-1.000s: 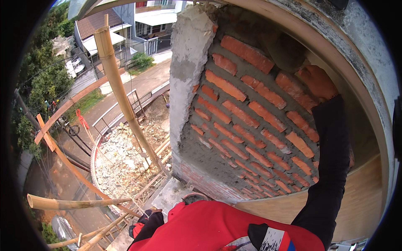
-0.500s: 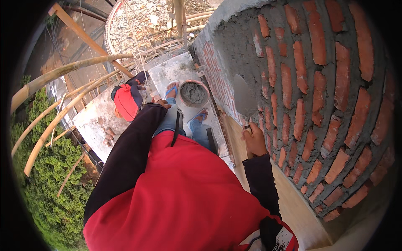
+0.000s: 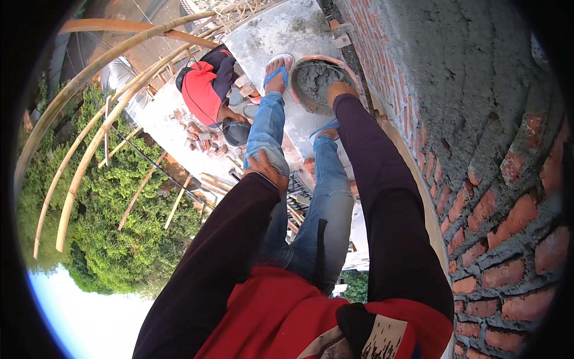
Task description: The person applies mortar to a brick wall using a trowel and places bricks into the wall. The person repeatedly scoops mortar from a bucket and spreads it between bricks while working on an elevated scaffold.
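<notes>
My right hand reaches down into a round tub of wet grey mortar. Its fingers look curled, though they are partly hidden; the trowel it held a moment earlier is out of sight below the hand. My left hand rests on my left knee over blue jeans, its fingers spread on the cloth and holding nothing. Rising close along my right side is a brick wall. Grey mortar covers its upper part, while red bricks show lower down.
Another person in a red shirt crouches ahead to the left, near broken bricks and a dark rounded object. Bent bamboo poles edge the pale platform, with trees beyond and below.
My right hand has swung from the wall down to the mortar tub, and the trowel has dropped from sight. I have leaned forward; my left hand still rests on my leg.
</notes>
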### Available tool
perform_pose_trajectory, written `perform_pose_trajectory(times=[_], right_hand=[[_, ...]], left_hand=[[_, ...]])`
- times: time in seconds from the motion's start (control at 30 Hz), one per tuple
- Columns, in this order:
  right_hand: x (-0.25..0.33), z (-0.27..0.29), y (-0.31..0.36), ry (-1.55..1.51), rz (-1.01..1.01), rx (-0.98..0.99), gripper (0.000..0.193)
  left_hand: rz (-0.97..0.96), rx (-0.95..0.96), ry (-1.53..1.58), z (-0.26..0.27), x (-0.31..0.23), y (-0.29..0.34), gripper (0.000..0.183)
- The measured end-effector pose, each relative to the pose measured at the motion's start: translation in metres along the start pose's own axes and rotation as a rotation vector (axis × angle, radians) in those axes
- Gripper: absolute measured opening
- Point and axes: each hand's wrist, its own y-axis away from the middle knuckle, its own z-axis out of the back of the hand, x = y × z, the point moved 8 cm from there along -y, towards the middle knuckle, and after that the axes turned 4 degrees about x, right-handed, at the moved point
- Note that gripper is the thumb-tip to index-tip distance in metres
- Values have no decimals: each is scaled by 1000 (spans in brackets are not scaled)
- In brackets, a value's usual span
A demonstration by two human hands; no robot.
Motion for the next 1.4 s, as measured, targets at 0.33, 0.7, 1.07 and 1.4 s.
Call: perform_pose_trajectory(times=[0.33,0.7,1.07,1.4], right_hand=[[-40,-63,34,23,111,88,30],[-79,-121,-1,-258,-73,-80,45],[-29,-137,-64,-612,-2,-198,45],[-77,-163,-31,-655,159,-208,50]], left_hand=[[24,63,-49,9,-10,6,105],[-1,61,-107,22,-8,3,100],[-8,93,-166,20,1,-1,106],[1,92,-188,18,-1,4,107]])
